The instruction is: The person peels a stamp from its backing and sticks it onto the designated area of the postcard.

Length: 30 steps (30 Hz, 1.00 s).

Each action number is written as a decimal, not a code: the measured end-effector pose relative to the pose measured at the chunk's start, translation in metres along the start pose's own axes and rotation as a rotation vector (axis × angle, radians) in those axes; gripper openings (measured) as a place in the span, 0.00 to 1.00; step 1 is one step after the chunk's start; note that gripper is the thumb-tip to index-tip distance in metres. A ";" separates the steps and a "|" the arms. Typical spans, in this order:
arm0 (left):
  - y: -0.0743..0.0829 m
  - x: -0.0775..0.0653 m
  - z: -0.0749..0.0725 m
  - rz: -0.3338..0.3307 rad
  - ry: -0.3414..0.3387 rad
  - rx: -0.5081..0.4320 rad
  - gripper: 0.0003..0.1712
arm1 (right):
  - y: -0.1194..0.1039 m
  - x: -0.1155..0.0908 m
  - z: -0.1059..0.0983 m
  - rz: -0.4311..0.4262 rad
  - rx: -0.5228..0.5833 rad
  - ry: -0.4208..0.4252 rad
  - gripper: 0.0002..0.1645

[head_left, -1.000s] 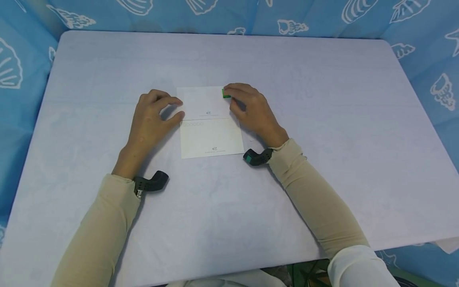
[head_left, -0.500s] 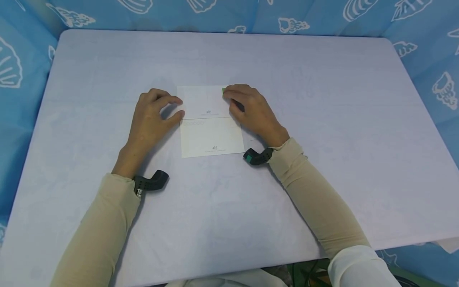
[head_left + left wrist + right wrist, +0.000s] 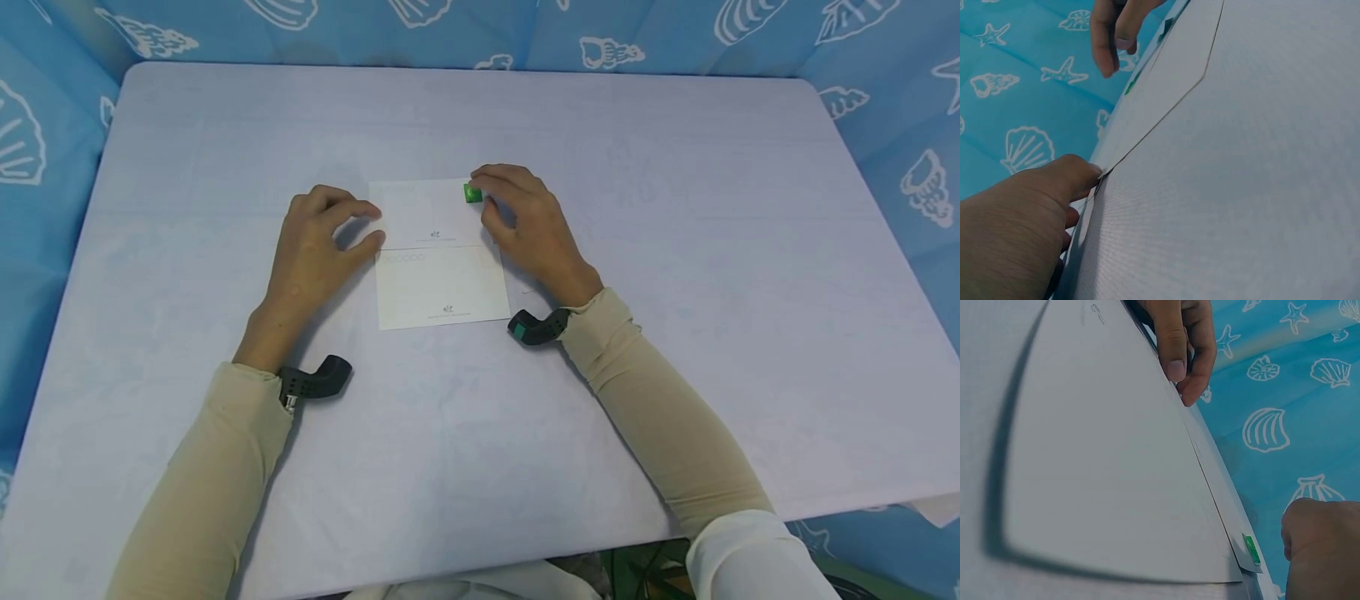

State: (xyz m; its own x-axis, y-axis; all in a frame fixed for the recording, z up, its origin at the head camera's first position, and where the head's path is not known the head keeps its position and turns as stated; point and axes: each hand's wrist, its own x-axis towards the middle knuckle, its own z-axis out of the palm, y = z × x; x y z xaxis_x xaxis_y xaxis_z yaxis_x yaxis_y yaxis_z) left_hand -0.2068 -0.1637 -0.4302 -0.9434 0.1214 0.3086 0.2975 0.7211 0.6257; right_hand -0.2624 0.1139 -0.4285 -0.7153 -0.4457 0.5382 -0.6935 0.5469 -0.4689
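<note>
Two white printed paper sheets, an upper one point(image 3: 408, 204) and a lower one point(image 3: 442, 283), lie one above the other on the table. Each has a small grey mark near its bottom edge. At the top right corner of the upper sheet sits a small green square like a stamp point(image 3: 472, 193), also visible in the right wrist view as a green sticker point(image 3: 1251, 549). My right hand point(image 3: 528, 221) hovers beside it, thumb and forefinger apart, fingertips overlapping its edge. At the sheets' left edge rests my left hand point(image 3: 315, 242), its thumb touching the paper where they meet.
The white cloth-covered table point(image 3: 675, 250) reaches well past the sheets on every side. A blue curtain with white shells point(image 3: 525, 33) hangs behind it. Black wrist cameras sit at both cuffs, the left camera point(image 3: 318, 379) and the right camera point(image 3: 536, 327).
Half a second ago the right fingers covered most of the green square. They have since lifted up and to the right, uncovering it. The left hand and sheets stay put.
</note>
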 end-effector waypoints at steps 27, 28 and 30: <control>0.001 0.001 -0.001 -0.034 -0.020 0.012 0.14 | 0.001 -0.002 0.002 0.055 -0.021 -0.127 0.15; 0.001 0.000 -0.001 -0.036 -0.020 0.011 0.14 | 0.001 -0.003 0.002 0.067 -0.017 -0.114 0.15; 0.001 0.000 -0.001 -0.036 -0.021 0.009 0.15 | 0.000 -0.004 0.001 0.092 -0.008 -0.089 0.14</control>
State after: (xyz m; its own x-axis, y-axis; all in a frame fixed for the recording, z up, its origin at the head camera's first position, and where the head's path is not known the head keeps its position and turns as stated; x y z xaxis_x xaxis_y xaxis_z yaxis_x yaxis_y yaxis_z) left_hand -0.2067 -0.1636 -0.4287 -0.9564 0.1093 0.2710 0.2621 0.7312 0.6298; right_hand -0.2595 0.1149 -0.4308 -0.7808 -0.4543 0.4290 -0.6244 0.5937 -0.5077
